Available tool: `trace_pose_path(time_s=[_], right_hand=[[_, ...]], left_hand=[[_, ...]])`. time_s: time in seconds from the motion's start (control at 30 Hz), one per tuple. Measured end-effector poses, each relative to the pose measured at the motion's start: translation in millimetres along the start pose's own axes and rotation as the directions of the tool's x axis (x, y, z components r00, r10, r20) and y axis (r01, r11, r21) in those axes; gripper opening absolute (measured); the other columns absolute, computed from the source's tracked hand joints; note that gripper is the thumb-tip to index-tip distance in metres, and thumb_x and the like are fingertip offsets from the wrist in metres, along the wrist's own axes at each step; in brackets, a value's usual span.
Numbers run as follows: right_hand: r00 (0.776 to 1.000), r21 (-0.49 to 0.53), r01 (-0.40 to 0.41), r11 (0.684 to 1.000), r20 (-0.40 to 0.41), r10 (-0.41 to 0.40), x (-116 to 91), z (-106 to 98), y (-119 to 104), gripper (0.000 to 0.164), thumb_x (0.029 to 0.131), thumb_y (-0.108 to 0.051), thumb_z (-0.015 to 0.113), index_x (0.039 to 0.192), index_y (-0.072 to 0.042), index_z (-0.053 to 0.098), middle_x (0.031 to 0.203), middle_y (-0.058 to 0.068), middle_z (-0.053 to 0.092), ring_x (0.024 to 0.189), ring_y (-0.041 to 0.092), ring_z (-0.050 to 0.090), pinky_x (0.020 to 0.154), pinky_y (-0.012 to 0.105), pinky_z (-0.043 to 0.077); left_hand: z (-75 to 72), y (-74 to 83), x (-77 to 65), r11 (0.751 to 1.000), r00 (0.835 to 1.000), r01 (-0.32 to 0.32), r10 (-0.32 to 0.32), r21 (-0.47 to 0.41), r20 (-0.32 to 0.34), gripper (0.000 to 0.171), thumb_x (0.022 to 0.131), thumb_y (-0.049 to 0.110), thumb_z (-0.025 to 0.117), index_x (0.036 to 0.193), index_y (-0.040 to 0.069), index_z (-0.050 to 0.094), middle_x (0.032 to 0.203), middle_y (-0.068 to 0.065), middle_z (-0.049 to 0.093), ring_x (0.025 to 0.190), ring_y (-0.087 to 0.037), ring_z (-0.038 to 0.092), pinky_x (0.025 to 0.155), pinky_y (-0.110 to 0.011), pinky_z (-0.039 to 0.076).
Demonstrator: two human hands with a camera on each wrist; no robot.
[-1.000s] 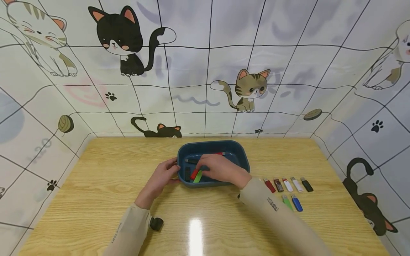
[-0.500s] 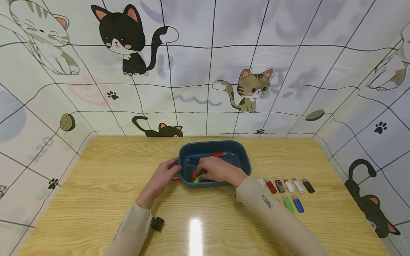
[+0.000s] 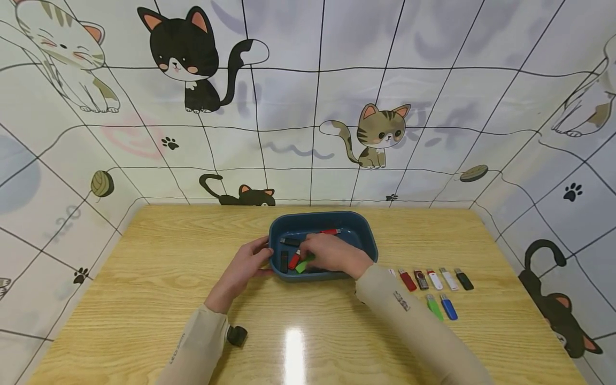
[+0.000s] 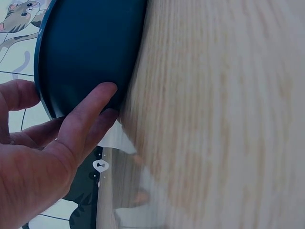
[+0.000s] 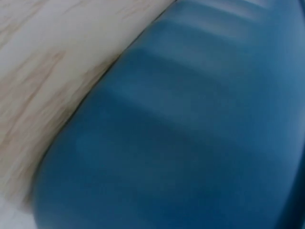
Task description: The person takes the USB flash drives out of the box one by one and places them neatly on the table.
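Note:
A blue plastic bin (image 3: 370, 248) with several USB flash drives in it stands at the table's back. My left hand (image 3: 244, 266) holds its left end; the left wrist view shows fingers against the bin's outer wall (image 4: 90, 47) and a fingertip at the rim. My right hand (image 3: 334, 254) reaches inside and pinches a green flash drive (image 3: 301, 267), partly hidden by the fingers. Beside it lie a red flash drive (image 3: 294, 260), a black one (image 3: 284, 262) and a dark one (image 3: 290, 242). Another red flash drive (image 3: 330, 232) lies near the back wall.
Right of the bin, several flash drives lie in a row, among them a dark red one (image 3: 407, 280) and a black one (image 3: 464, 279). Nearer are a green one (image 3: 434, 307) and a blue one (image 3: 448, 307). A cat-patterned cloth (image 3: 289, 149) encloses the wooden table (image 3: 192, 230).
My right hand has shifted slightly right inside the bin, and the green flash drive has moved and turned with it. The red drive's metal plug has come into view. My left hand keeps its place.

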State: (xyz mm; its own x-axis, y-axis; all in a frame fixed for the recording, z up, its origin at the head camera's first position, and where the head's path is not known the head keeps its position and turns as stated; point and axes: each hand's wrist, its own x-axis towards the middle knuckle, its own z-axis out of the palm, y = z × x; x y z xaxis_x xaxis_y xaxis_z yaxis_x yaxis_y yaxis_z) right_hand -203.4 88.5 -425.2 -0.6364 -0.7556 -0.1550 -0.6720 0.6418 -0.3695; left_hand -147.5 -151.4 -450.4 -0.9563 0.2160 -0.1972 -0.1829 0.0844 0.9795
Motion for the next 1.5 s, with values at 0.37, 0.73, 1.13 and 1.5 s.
trace_pose_path(time_s=[0.37,0.73,1.13,1.5], right_hand=[[0.999,0.015,-0.027,1.000,-0.017,0.027,-10,-3,7,0.016,0.091,-0.014,0.081,0.105,-0.013,0.076,0.103,-0.001,0.063,0.091,0.013,0.059,0.082,0.031,0.056],[1.000,0.039,-0.016,0.999,0.027,0.015,-5,-1,4,0.019,0.091,-0.012,0.080,0.110,-0.014,0.077,0.106,-0.002,0.065,0.096,0.012,0.062,0.089,0.031,0.056],[1.000,0.023,-0.021,1.000,-0.010,0.021,-13,-4,5,0.016,0.093,-0.013,0.079,0.108,-0.016,0.077,0.106,-0.003,0.066,0.101,0.015,0.064,0.090,0.033,0.056],[0.995,0.022,-0.072,0.997,-0.063,0.073,-36,-16,5,0.018,0.096,-0.021,0.077,0.113,-0.017,0.074,0.109,-0.004,0.064,0.097,0.014,0.062,0.085,0.033,0.055]], left_hand=[[0.7,0.1,1.0,1.000,1.000,0.000,0.000,0.012,-0.013,0.052,0.106,0.010,0.049,0.155,-0.003,0.042,0.148,-0.028,0.052,0.119,-0.038,0.064,0.089,-0.049,0.061],[0.8,-1.2,1.5,1.000,1.000,-0.010,0.010,0.016,-0.007,0.052,0.106,0.010,0.049,0.155,-0.004,0.041,0.147,-0.029,0.052,0.117,-0.038,0.065,0.088,-0.048,0.062],[1.5,-0.9,1.2,1.000,1.000,-0.002,0.002,-0.025,0.002,0.052,0.106,0.009,0.049,0.156,-0.004,0.041,0.146,-0.029,0.054,0.117,-0.040,0.066,0.088,-0.048,0.062],[1.4,-1.4,1.2,1.000,1.000,0.000,0.000,-0.012,-0.006,0.051,0.106,0.010,0.049,0.155,-0.004,0.041,0.146,-0.029,0.053,0.117,-0.040,0.066,0.089,-0.049,0.061]])
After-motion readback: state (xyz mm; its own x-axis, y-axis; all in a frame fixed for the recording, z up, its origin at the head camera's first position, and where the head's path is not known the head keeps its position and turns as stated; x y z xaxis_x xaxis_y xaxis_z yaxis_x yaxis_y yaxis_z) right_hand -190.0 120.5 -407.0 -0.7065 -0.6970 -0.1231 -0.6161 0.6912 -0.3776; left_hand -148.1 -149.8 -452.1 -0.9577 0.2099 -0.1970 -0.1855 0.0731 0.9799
